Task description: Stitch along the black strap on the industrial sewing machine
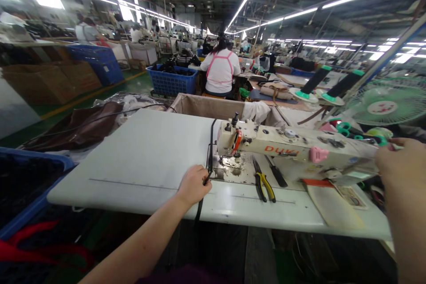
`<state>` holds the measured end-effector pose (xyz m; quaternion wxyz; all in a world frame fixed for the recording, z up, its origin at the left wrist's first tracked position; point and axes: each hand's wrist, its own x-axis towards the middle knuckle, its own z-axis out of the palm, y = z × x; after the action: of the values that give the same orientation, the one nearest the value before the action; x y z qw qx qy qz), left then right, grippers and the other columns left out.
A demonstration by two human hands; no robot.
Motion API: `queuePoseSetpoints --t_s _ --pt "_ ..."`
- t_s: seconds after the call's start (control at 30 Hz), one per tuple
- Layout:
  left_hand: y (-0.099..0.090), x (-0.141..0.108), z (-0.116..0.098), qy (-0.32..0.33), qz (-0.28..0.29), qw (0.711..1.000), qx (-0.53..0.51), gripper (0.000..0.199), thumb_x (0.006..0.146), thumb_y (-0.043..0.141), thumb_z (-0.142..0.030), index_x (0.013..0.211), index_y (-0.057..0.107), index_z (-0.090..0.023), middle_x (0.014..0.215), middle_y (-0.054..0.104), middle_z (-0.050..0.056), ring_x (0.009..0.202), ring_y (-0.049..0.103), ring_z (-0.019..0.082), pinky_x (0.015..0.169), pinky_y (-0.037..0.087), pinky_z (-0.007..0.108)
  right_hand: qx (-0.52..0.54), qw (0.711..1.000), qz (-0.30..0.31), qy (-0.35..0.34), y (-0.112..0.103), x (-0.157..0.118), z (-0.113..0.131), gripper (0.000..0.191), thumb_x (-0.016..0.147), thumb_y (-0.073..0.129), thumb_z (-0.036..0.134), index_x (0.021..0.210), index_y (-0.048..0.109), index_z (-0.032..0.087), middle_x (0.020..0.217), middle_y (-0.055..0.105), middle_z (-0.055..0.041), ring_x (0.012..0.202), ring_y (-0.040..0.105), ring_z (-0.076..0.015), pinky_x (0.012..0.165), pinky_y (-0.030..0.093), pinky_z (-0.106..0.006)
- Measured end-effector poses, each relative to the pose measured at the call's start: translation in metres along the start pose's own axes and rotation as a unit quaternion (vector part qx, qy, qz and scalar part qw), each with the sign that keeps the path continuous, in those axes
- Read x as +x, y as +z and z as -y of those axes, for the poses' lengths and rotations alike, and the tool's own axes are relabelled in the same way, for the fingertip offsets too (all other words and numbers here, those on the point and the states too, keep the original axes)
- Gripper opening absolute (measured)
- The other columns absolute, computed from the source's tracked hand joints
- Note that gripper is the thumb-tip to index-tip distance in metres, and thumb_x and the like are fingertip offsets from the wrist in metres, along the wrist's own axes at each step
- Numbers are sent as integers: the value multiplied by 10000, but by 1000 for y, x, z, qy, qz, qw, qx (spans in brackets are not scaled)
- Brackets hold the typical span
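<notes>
Across the white counter (149, 151) from the left, the left hand (195, 184), its grip closed on a black strap (212, 142) running over the front edge, sits just left of the sewing machine (262, 137), then pliers (262, 180), then the right hand (401, 159) at the machine's end, its grip impossible to tell.

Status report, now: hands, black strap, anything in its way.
Left hand closed on black strap. Right hand at right end of sewing machine, grip unclear. Strap hangs over table's near edge. Needle-nose pliers close by, clear of strap.
</notes>
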<state>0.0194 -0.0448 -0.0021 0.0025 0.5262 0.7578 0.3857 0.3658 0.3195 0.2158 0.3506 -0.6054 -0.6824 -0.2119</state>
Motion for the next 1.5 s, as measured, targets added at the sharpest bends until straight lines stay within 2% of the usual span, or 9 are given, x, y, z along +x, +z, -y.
queuePoseSetpoints --t_s 0.1,0.23,0.37,0.57,0.7,0.87,1.0,1.23,1.5 --pt "-1 -5 1 -29 -16 999 32 198 807 622 -132 675 515 -234 784 579 40 821 558 234 806 441 368 56 996 71 19 -32 -90 35 457 1063 365 237 1256 680 -32 1063 728 -318 1025 650 -351 779 449 -460" --pt "-8 -17 10 -58 -32 998 14 138 903 594 -216 770 628 -224 841 645 64 872 608 259 844 472 392 147 951 265 -69 -57 -224 95 380 1092 384 411 1226 691 232 968 807 -101 793 750 -249 658 526 -339" --pt "-23 -31 26 -117 -56 990 -61 206 955 591 -377 900 715 -223 873 700 66 826 649 251 811 502 382 167 885 408 -151 -61 -291 150 302 1094 438 402 1064 684 229 984 834 -58 877 800 -225 691 538 -283" --pt "-50 -47 38 -248 -92 943 -201 365 882 700 -583 932 745 -224 798 749 46 769 708 249 771 525 360 112 852 470 -201 -56 -301 207 302 1109 426 314 1167 654 124 1078 810 -194 1017 795 -300 837 557 -353" --pt "-63 -54 33 -317 -135 863 -371 502 799 813 -644 984 758 -181 744 705 21 727 672 192 725 531 304 71 850 475 -218 -52 -297 232 340 1110 440 322 1236 648 85 959 799 -204 974 800 -336 828 587 -410" --pt "-74 -62 26 -366 -175 719 -563 337 726 932 -317 967 786 -132 863 721 50 705 631 113 653 548 213 39 847 480 -225 -48 -295 247 295 1098 558 347 1193 696 105 1068 777 -120 983 771 -244 877 626 -420" --pt "-85 -67 16 -385 -117 655 -639 295 748 842 -94 1041 810 -103 909 734 76 757 671 113 660 582 180 28 841 489 -229 -44 -296 256 322 1051 662 396 1206 705 117 1144 756 -108 996 750 -223 887 638 -417" --pt "-92 -61 3 -425 -158 620 -640 262 858 672 56 992 823 -110 1165 791 125 872 744 115 734 624 153 33 840 487 -239 -34 -294 265 348 1053 656 409 1265 685 134 1176 745 -104 997 745 -223 884 639 -422" --pt "-74 -57 2 -362 -131 650 -655 205 859 814 -130 1059 816 -174 1303 765 101 1238 724 228 951 610 239 102 827 464 -299 -25 -278 235 343 1126 476 354 1339 642 142 1172 764 -142 1020 749 -248 903 589 -407"
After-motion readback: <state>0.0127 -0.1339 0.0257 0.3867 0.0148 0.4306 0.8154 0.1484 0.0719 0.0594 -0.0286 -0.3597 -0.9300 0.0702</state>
